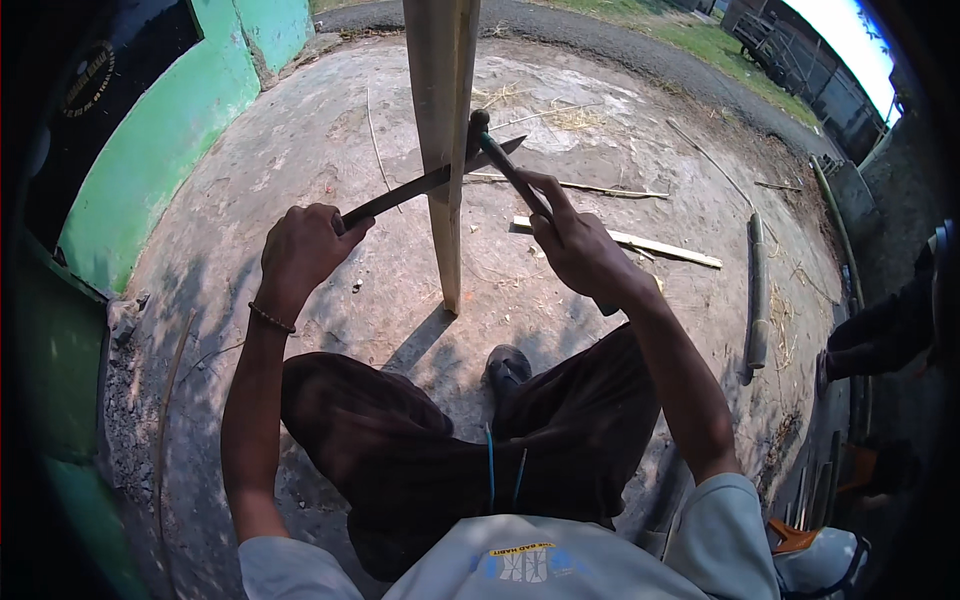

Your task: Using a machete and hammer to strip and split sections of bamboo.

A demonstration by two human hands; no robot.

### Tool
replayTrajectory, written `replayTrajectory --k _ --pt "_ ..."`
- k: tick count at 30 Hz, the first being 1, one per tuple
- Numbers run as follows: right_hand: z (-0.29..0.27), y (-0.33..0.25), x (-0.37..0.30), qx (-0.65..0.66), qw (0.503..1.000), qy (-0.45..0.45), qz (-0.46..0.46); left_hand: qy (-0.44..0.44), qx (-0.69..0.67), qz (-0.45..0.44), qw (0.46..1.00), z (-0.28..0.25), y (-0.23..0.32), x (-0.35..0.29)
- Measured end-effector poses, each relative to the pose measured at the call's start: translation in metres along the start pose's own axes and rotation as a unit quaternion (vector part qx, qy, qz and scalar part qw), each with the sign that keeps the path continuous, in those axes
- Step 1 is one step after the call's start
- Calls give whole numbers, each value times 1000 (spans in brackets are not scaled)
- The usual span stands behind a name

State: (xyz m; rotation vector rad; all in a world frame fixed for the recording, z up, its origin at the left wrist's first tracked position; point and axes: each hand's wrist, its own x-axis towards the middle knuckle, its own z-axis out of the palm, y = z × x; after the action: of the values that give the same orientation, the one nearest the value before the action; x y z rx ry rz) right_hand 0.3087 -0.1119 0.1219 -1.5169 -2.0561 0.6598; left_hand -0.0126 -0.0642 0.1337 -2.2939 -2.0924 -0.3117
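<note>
While the left hand (308, 248) is gripping the long knife (400, 196) by its handle, fingers wrapped round, the blade is crossing the upright post (437, 100), which is standing on the concrete floor (330, 180) between both hands; cannot tell whether it is biting in. Right hand (583, 243) is clasping the hammer (513, 178), head near the post. Likely best: holding the blade steady, tapping its spine squarely, fingers staying clear.

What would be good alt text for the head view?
A person's left hand grips a machete crossing an upright post; the right hand holds a hammer, its head near the machete's tip. A pale strip and dark pole lie nearby.
</note>
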Motion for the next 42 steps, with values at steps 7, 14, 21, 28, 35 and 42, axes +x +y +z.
replayTrajectory --k 7,14,21,28,35,42 --pt "-59 -53 -11 103 968 218 -76 12 -21 15 1000 -1 1 -4" --pt "3 20 -10 31 998 47 -27 36 -27 -14 999 7 -7 1" --pt "-50 -25 -5 89 946 282 -137 -14 -15 -29 999 -1 5 4" --pt "-11 8 2 22 999 19 24 -1 -10 -30 999 14 8 6" --pt "-39 -23 5 84 936 320 -117 30 -15 -1 999 16 6 5" --pt "-15 5 -13 53 996 72 6 26 -28 12 999 35 6 8"
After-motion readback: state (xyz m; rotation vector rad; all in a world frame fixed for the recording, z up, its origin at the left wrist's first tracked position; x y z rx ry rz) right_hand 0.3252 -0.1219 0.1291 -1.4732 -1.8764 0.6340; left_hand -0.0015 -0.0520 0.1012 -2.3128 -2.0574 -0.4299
